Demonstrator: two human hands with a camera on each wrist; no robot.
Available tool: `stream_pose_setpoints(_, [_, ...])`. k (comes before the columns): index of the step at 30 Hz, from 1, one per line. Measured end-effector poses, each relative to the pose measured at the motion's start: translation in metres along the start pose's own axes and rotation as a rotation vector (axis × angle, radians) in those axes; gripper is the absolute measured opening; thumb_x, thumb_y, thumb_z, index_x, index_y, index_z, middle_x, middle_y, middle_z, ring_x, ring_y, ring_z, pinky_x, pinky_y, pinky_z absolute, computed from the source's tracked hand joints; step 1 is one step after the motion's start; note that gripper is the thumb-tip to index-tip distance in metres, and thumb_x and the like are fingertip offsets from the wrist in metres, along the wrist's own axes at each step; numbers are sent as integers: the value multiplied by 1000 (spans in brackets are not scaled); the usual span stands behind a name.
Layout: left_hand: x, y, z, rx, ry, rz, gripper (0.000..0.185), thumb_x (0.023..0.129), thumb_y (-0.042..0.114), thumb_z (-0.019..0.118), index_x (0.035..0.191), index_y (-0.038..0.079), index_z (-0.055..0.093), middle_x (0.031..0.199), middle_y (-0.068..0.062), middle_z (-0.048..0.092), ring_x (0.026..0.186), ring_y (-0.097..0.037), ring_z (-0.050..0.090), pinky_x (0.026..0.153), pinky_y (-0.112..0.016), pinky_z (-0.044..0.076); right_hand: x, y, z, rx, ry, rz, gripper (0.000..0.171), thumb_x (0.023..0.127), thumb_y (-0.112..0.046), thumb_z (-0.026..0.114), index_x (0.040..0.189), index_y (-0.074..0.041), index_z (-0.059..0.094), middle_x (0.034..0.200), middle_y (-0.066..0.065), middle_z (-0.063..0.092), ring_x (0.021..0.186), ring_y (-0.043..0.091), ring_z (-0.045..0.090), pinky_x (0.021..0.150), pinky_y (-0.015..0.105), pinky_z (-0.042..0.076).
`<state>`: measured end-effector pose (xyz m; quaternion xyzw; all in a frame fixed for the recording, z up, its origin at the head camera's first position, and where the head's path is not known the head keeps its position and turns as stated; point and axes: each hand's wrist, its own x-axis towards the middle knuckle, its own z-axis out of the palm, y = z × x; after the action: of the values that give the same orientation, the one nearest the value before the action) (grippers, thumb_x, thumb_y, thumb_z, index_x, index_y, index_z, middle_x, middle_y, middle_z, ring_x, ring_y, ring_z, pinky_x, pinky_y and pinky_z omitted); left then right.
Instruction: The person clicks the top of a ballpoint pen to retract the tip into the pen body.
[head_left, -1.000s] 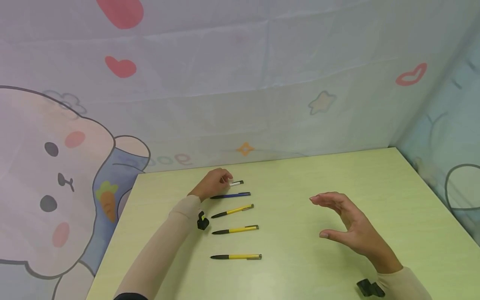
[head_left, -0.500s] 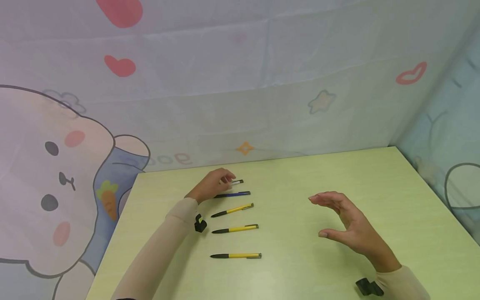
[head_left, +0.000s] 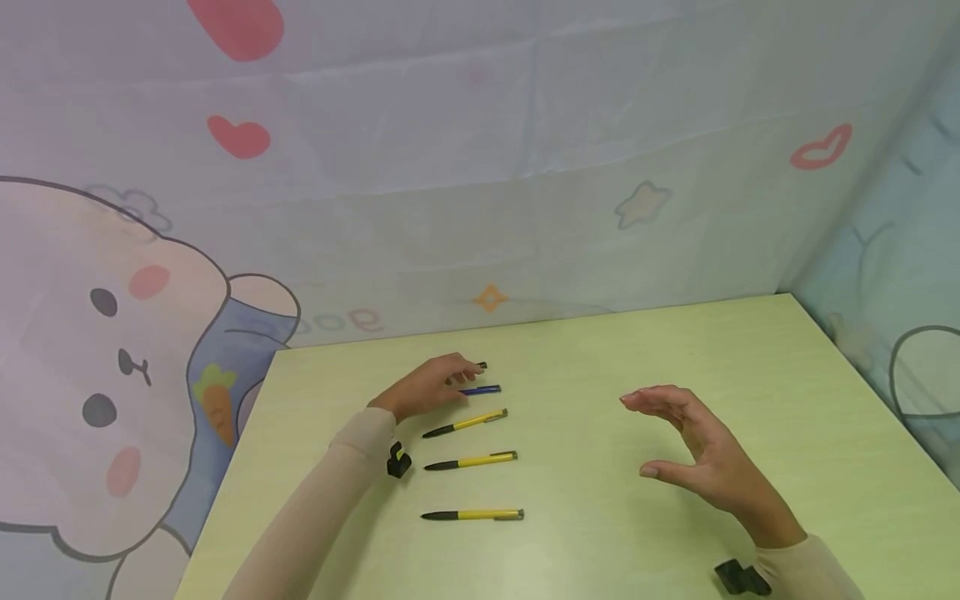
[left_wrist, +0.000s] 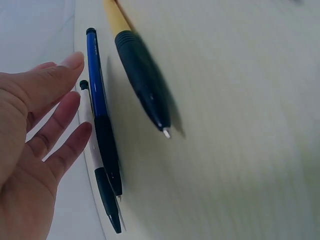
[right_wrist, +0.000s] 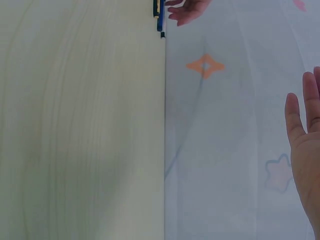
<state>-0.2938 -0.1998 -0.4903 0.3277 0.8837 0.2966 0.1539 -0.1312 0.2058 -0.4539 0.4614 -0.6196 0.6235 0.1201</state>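
Note:
Near the table's back edge, my left hand (head_left: 427,387) hovers over a blue pen (head_left: 483,389) and a white pen (head_left: 483,365), covering most of both in the head view. In the left wrist view its thumb and fingers are parted beside the blue pen (left_wrist: 100,100), with the white pen (left_wrist: 102,192) lying just behind; nothing is held. Whether a fingertip touches a pen I cannot tell. Three yellow pens with black grips, the back one (head_left: 467,422), the middle one (head_left: 472,460) and the front one (head_left: 474,515), lie below. My right hand (head_left: 701,454) is raised at the right, fingers and thumb spread apart, holding nothing.
The pens lie in a column on a pale wood table (head_left: 585,533). Behind it hangs a printed cloth (head_left: 420,225), meeting the table's back edge. Another cloth (head_left: 907,275) hangs at the right side. Black wrist devices sit at the left cuff (head_left: 399,460) and right cuff (head_left: 742,577).
My left hand has shifted slightly right and toward the front, from the white pen to above the blue one. The right hand and the yellow pens stay where they were.

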Motion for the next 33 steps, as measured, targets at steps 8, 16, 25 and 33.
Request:
stream_pose_setpoints(8, [2,-1,5,88,-36,50,47,96,10,71,141,11,59,123,-1,63,116,-19,63,100,-36,53,1,-3,1,-7,7,12,81,64,32,73,134,28,32,133,34,49,131,32,51,115,31,39])
stream_pose_setpoints(16, [9,-2,8,164,-37,73,38,96,12,71,134,10,65,117,-1,63,111,-14,62,98,-33,53,1,-3,1,-5,7,22,82,64,32,73,135,27,32,134,34,49,131,31,51,115,31,38])
stream_pose_setpoints(25, [11,-4,12,220,-19,94,27,97,9,68,124,14,71,109,3,63,99,-10,60,91,-31,54,0,-3,-1,3,9,26,82,66,31,74,135,28,32,134,33,49,131,31,51,116,31,38])
stream_pose_setpoints(33, [13,-2,15,210,-16,67,22,98,8,67,120,12,71,107,2,64,99,-11,61,91,-31,54,0,-3,-1,7,10,28,81,66,30,74,135,28,32,134,34,49,132,32,51,116,31,38])
